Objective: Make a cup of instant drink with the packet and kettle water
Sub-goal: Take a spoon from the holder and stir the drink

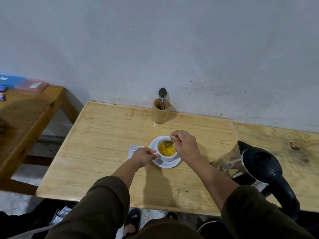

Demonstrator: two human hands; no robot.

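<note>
A white cup (168, 156) full of swirling yellow-orange drink stands on a white saucer (168, 164) in the middle of the light wooden table (107, 135). My left hand (144, 156) pinches the cup's handle from the left. My right hand (185, 145) hovers over the cup's right side, holding a spoon (170, 142) whose bowl dips into the liquid. A pale packet (133, 150) lies flat on the table just left of the saucer, partly hidden by my left hand. The steel kettle (255, 167) with a black lid and handle stands to the right.
A bamboo holder (160, 113) with a second spoon (162, 94) stands by the wall behind the cup. Another wooden table (25, 118) with blue and pink boxes (22, 83) is at the left. A plywood surface (279, 144) adjoins on the right.
</note>
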